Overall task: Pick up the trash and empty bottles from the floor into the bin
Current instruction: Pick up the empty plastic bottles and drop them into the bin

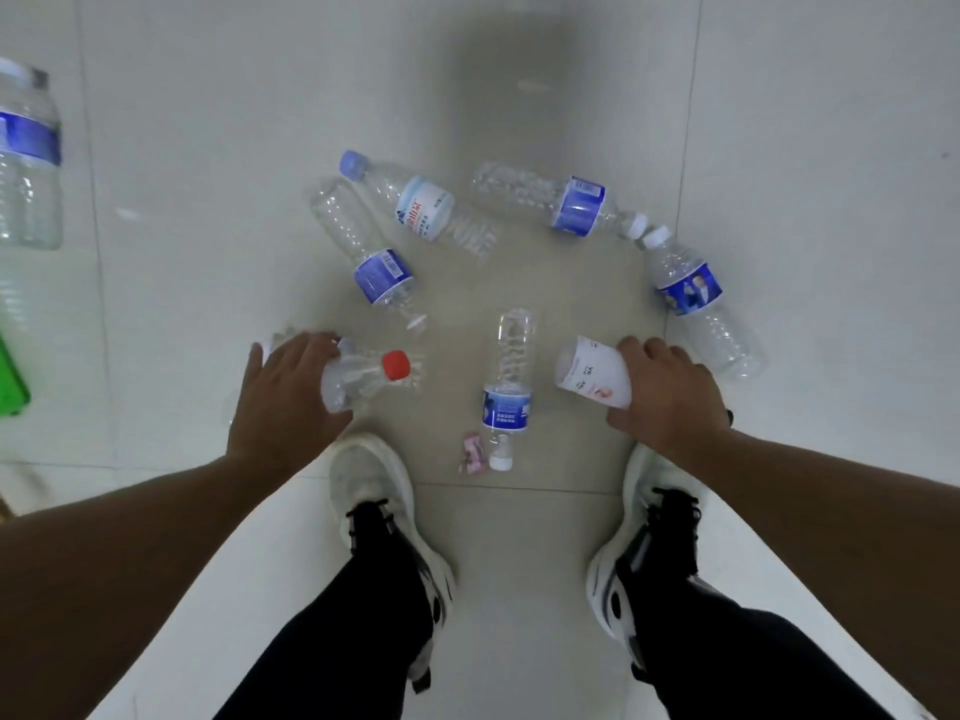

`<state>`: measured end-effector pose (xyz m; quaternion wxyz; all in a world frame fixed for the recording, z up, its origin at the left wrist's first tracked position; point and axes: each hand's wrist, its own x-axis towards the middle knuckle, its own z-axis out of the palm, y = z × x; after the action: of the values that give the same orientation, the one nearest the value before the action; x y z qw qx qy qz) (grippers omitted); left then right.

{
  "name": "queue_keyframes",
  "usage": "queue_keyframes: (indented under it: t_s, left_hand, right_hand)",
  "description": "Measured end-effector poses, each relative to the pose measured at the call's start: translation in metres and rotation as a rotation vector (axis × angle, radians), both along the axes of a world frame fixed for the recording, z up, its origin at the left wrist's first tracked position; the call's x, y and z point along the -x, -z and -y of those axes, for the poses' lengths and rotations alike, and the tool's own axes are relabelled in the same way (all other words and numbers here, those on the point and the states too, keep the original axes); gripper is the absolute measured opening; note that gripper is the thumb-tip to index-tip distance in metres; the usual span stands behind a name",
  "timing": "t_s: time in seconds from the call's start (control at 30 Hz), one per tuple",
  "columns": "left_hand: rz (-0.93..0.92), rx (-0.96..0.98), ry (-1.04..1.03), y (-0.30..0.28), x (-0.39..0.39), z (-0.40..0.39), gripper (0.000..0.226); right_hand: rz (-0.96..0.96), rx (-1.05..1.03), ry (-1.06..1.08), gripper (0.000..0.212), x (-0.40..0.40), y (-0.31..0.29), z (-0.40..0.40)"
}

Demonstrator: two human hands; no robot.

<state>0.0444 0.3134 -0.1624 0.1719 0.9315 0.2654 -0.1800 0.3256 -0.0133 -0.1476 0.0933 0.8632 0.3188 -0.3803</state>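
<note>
Bottles are lying scattered across the tiled floor (779,122) while both hands are gripping a piece each. At the far left edge, a large clear bottle with a blue label (26,153) is showing only in part, with a green object (10,376) just below it; whether either belongs to a bin is unclear, and no bin is plainly in view.

The left hand (280,397) is curling round a crumpled red-capped bottle (363,376); being squashed and slick, it is likely to spring or slip out if squeezed unevenly. Beyond it, a capless blue-labelled bottle (363,246) is lying beside a blue-capped bottle (415,205) whose pale label is carrying red characters too blurred to read.

Near the feet, a small bottle with a blue label (506,387) is pointing its white cap toward the person, touching a pink wrapper (472,452); a careless step from either white shoe (374,480) is likely to kick or crush these. The wrapper is light enough to be overlooked.

The right hand (670,397) is wrapping round a white cup (592,374) printed with faint grey letters and a pink mark, unreadable here. With both hands full, further pickups are risking drops. Farther right, a blue-labelled bottle with a white cap (561,200) is meeting, cap to cap, a bottle whose label shows two figures (696,298).
</note>
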Motion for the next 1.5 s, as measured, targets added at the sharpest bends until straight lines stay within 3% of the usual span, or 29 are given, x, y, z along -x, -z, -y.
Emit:
queue_keyframes:
  t_s: [0.2, 0.47, 0.77, 1.0, 1.1, 1.17, 1.5]
  left_hand:
    - [0.021, 0.067, -0.167, -0.104, -0.025, 0.023, 0.070]
    - [0.098, 0.128, -0.432, -0.317, -0.036, 0.065, 0.067]
    - [0.113, 0.045, -0.850, -0.514, 0.017, 0.151, 0.046]
    - [0.137, 0.060, -1.200, -0.573, 0.092, 0.246, 0.050]
    - [0.170, 0.041, -1.334, -0.586, 0.137, 0.287, 0.047]
    - [0.186, 0.030, -1.435, -0.591, 0.172, 0.319, 0.046]
    - [0.138, 0.000, -1.933, -0.617, 0.391, 0.524, 0.041]
  right_hand:
    - [-0.047, 0.016, 0.054, 0.068, -0.008, -0.108, -0.001]
    - [-0.039, -0.055, 0.083, 0.060, -0.020, -0.317, -0.020]
    - [-0.074, -0.142, -0.070, 0.074, -0.024, -0.513, -0.035]
    - [-0.078, -0.140, -0.353, 0.075, 0.019, -0.594, -0.040]
    - [-0.089, -0.126, -0.480, 0.061, 0.063, -0.612, -0.047]
    - [-0.091, -0.117, -0.561, 0.053, 0.101, -0.621, -0.050]
    - [-0.117, -0.044, -0.993, 0.053, 0.367, -0.633, -0.007]
